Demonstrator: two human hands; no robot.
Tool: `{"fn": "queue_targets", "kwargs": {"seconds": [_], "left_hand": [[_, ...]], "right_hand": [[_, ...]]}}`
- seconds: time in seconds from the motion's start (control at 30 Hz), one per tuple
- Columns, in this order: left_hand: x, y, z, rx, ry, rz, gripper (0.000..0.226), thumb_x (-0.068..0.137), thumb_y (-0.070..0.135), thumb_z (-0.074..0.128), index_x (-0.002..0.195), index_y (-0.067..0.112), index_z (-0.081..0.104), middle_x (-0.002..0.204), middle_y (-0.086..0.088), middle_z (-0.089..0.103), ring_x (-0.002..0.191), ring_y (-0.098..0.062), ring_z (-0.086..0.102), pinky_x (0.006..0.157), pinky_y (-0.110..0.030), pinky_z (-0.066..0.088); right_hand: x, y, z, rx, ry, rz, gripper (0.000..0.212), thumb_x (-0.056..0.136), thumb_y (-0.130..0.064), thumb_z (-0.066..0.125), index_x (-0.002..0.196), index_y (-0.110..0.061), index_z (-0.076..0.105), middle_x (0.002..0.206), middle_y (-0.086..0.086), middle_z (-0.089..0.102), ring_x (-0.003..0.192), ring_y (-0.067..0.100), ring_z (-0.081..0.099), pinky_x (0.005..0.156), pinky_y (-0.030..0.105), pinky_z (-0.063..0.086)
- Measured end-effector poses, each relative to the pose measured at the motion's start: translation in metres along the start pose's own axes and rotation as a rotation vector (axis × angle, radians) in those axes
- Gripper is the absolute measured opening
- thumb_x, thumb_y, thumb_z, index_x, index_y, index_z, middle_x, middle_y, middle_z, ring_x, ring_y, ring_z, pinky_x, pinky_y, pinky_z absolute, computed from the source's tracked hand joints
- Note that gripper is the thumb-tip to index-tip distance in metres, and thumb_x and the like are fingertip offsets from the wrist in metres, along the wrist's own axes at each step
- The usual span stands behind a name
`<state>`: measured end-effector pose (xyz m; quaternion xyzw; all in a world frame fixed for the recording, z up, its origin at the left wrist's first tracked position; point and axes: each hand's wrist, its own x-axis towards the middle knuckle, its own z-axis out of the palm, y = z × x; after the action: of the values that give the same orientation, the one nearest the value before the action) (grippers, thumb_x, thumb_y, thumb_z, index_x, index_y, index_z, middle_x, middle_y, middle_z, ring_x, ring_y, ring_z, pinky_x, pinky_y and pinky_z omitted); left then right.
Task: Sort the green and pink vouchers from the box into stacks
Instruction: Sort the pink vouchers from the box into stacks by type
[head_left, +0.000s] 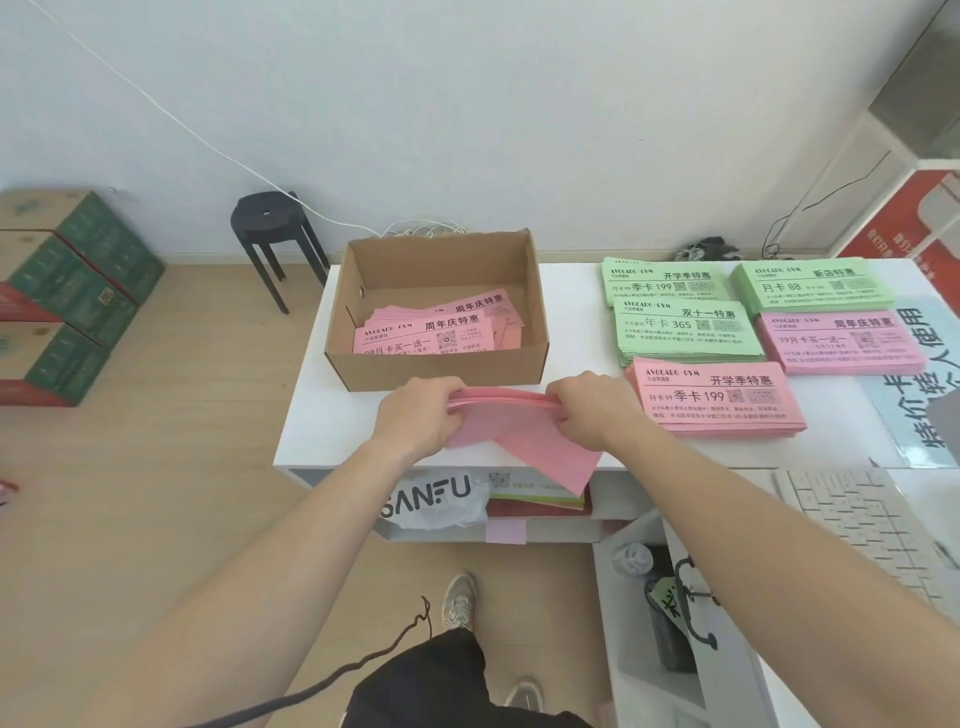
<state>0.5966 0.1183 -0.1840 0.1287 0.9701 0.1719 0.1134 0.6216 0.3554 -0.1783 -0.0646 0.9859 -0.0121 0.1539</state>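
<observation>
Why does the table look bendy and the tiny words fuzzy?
In the head view the wide-angle lens bows the white table at its edges; light is soft and even, with faint shadows; small print on the green stacks is blurred, big headings are readable.

This looks like the front desk of a small business, probably a gym's office or shop. The white counter (571, 291) carries stacks of vouchers (717, 397) printed "AVOCADO GYM" with card prices. A keyboard (852, 514) lies at its right edge near a printed price sign (914, 374), and cartons (67, 291) are piled on the floor by the wall.
</observation>
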Motion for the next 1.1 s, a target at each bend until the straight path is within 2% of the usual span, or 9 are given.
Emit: {"fn": "queue_targets", "kwargs": {"seconds": [0.13,0.4,0.53,0.63,0.7,0.8,0.9,1.0,1.1], "left_hand": [[0.001,-0.002,-0.001,-0.023,-0.005,-0.017,0.026,0.088,0.027,0.059,0.112,0.038,0.066,0.096,0.007,0.070,0.093,-0.025,0.063,0.069,-0.032,0.046],[0.003,-0.009,0.000,-0.072,0.061,-0.024,0.023,0.092,0.035,0.060,0.113,0.042,0.067,0.093,0.010,0.072,0.092,-0.022,0.065,0.072,-0.034,0.052],[0.005,-0.009,0.000,-0.164,0.075,-0.055,0.031,0.086,0.028,0.065,0.115,0.039,0.067,0.103,0.011,0.072,0.097,-0.021,0.065,0.074,-0.033,0.052],[0.003,-0.012,0.003,-0.315,0.094,-0.075,0.035,0.081,0.020,0.069,0.113,0.035,0.067,0.105,0.013,0.070,0.095,-0.017,0.064,0.079,-0.032,0.052],[0.002,-0.015,0.005,-0.372,0.111,-0.087,0.037,0.080,0.017,0.070,0.114,0.033,0.066,0.107,0.012,0.068,0.095,-0.016,0.063,0.082,-0.032,0.052],[0.000,-0.019,0.009,-0.378,0.113,-0.110,0.034,0.078,0.018,0.072,0.108,0.035,0.066,0.100,0.015,0.069,0.091,-0.014,0.063,0.080,-0.032,0.052],[0.001,-0.020,0.013,-0.410,0.114,-0.138,0.029,0.079,0.018,0.073,0.103,0.034,0.068,0.096,0.019,0.068,0.092,-0.011,0.063,0.080,-0.030,0.050],[0.005,-0.015,0.019,-0.459,0.114,-0.164,0.026,0.078,0.017,0.073,0.100,0.032,0.068,0.094,0.017,0.070,0.090,-0.011,0.065,0.074,-0.022,0.048],[0.010,-0.008,0.026,-0.514,0.147,-0.193,0.027,0.079,0.015,0.074,0.104,0.024,0.067,0.096,0.012,0.069,0.089,-0.012,0.064,0.066,-0.010,0.041]], "right_hand": [[0.010,0.001,-0.009,-0.047,0.071,-0.006,0.031,0.090,-0.012,0.050,0.111,-0.030,0.064,0.103,0.003,0.067,0.083,0.031,0.059,0.065,0.032,0.041],[0.019,0.002,-0.005,-0.023,0.127,0.036,0.026,0.091,-0.014,0.051,0.107,-0.030,0.065,0.096,0.003,0.067,0.078,0.030,0.058,0.063,0.032,0.042],[0.018,0.013,-0.001,0.065,0.120,0.106,0.024,0.087,-0.020,0.056,0.107,-0.030,0.066,0.090,0.001,0.063,0.088,0.031,0.065,0.066,0.032,0.046],[0.015,0.022,0.005,0.148,0.132,0.164,0.024,0.087,-0.025,0.058,0.109,-0.031,0.067,0.090,-0.001,0.065,0.087,0.027,0.063,0.069,0.032,0.050],[0.014,0.029,0.009,0.224,0.133,0.205,0.022,0.087,-0.029,0.061,0.108,-0.031,0.067,0.089,-0.003,0.066,0.087,0.026,0.063,0.070,0.033,0.050],[0.012,0.037,0.012,0.377,0.107,0.251,0.021,0.081,-0.030,0.070,0.102,-0.032,0.068,0.082,-0.007,0.065,0.076,0.022,0.061,0.063,0.030,0.045],[0.010,0.042,0.019,0.631,0.127,0.270,0.028,0.074,-0.022,0.078,0.100,-0.030,0.069,0.085,-0.009,0.068,0.071,0.018,0.062,0.059,0.030,0.047],[0.007,0.042,0.029,0.889,0.163,0.298,0.041,0.073,-0.009,0.080,0.107,-0.024,0.062,0.091,-0.012,0.066,0.078,0.016,0.064,0.061,0.028,0.047],[0.007,0.042,0.042,1.086,0.163,0.305,0.044,0.076,0.004,0.074,0.114,-0.014,0.061,0.099,-0.002,0.069,0.094,0.020,0.067,0.065,0.019,0.047]]}}
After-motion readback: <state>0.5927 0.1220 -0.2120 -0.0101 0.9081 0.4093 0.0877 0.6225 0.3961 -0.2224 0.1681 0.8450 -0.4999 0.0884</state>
